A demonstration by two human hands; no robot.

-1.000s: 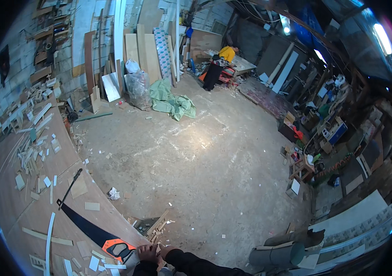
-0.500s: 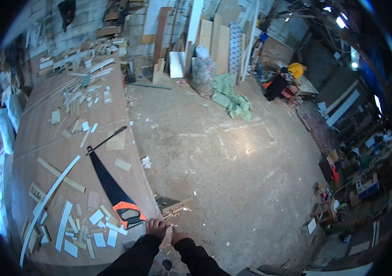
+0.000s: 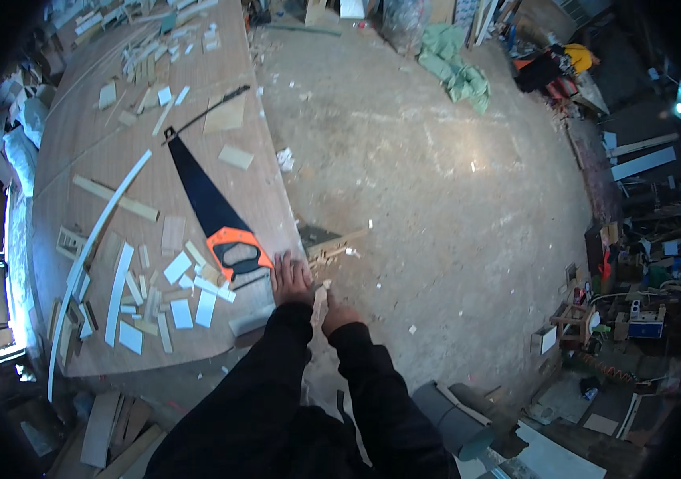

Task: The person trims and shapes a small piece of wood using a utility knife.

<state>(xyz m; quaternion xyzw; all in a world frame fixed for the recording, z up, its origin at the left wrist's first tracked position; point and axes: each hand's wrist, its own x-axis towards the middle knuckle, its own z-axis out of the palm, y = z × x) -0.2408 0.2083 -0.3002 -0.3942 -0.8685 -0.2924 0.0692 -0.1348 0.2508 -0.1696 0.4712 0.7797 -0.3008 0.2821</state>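
Observation:
My left hand (image 3: 291, 276) lies on the table's front right corner, fingers stretched flat and slightly apart, close to the saw's handle. Just right of it, past the table edge, is my right hand (image 3: 342, 316), its fingers closed. A pale, wood-coloured piece (image 3: 321, 297) shows between the two hands; whether the right fingers grip it or something smaller is hard to make out. A hand saw (image 3: 203, 190) with a dark blade and an orange and black handle rests on the wooden table (image 3: 205, 168), its handle toward me.
White and bare wood offcuts (image 3: 182, 313) are scattered over the table's near left. A long, curved white strip (image 3: 89, 247) lies farther left. Broken wood strips (image 3: 336, 246) are beside the table's right edge. A green sheet (image 3: 454, 70) lies crumpled on the floor (image 3: 436, 207).
The view has tipped downward, so table, saw and hands sit higher in the picture. My left fingers, curled before, now lie flatter. The right hand stays beside the left.

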